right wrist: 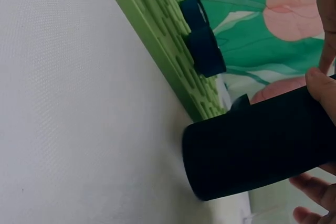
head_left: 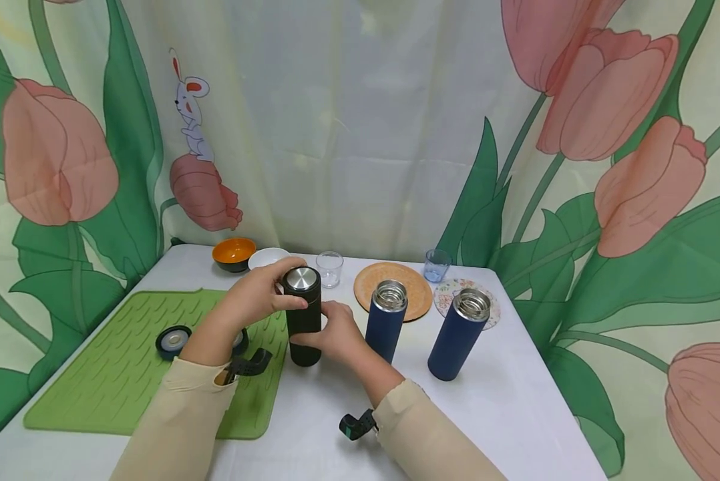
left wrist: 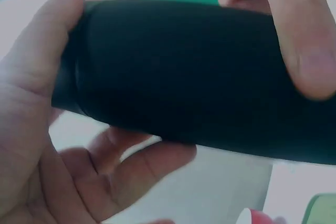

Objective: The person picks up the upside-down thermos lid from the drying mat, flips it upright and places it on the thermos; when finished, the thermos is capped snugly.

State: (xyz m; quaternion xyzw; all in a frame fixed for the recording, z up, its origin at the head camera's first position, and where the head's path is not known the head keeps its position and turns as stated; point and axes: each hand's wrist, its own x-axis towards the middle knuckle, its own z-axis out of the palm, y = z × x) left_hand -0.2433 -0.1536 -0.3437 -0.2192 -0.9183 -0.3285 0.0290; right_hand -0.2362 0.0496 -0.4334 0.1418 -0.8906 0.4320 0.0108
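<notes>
A black thermos flask (head_left: 303,324) with a silver-topped lid (head_left: 302,278) stands nearly upright at the green mat's right edge. My left hand (head_left: 270,287) grips it at the lid, thumb on the near side. Lower down, my right hand (head_left: 336,332) holds the body. In the left wrist view the flask (left wrist: 178,77) fills the middle, with fingers of both hands around it. The right wrist view shows its base (right wrist: 210,161) close to the tablecloth; whether it touches I cannot tell. Two dark lids (head_left: 173,341) lie on the mat, one partly hidden behind my left wrist.
Two blue flasks (head_left: 387,321) (head_left: 459,334) stand lidless to the right. Behind are an orange bowl (head_left: 234,251), a white bowl (head_left: 268,257), a clear glass (head_left: 330,268), a round brown plate (head_left: 420,294), a bluish glass (head_left: 437,265) and a patterned plate (head_left: 493,311). The green mat (head_left: 95,374) covers the left side.
</notes>
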